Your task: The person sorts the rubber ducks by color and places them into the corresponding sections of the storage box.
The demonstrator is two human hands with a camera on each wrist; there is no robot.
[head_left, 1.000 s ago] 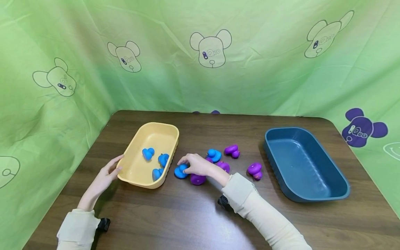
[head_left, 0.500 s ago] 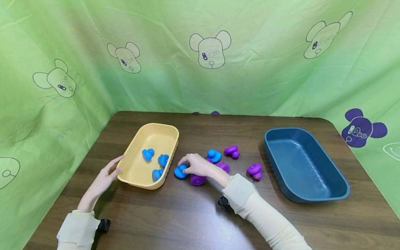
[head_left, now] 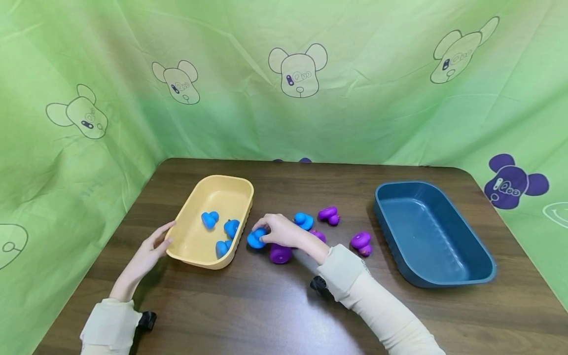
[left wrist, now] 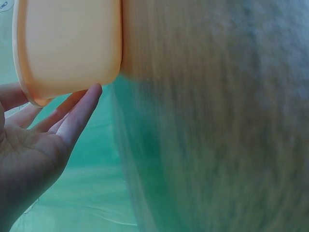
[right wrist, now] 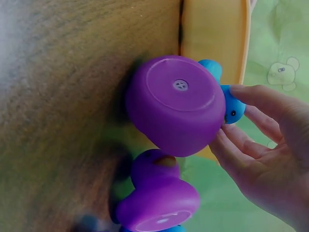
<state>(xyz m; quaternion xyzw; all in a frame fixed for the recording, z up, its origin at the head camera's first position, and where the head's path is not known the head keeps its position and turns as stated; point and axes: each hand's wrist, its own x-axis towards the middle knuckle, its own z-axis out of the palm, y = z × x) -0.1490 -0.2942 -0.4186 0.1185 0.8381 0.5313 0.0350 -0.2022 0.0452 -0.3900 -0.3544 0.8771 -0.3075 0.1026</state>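
My right hand (head_left: 286, 231) pinches a blue rubber duck (head_left: 256, 240) between thumb and fingers, just right of the yellow tray (head_left: 222, 187). In the right wrist view, a large purple rubber duck (right wrist: 159, 121) blocks part of the held duck. Several blue ducks (head_left: 209, 220) lie inside that tray. At its left end, my left hand (head_left: 144, 254) grips the rim, thumb at the edge and fingers along the outer wall (left wrist: 72, 48). Beneath and beside my right wrist are purple ducks (head_left: 280, 254), some partly hidden, with another blue duck (head_left: 303, 221) behind it.
A dark blue tray (head_left: 430, 241) with nothing in it stands on the right of the wooden table (head_left: 213, 310). Two purple ducks (head_left: 361, 242) lie between it and my right hand. A green printed cloth (head_left: 230, 118) hangs behind and at both sides.
My right hand has risen slightly away from me, and the pinched blue duck has tipped and shifted up a little with it. The left hand and yellow tray stay put.
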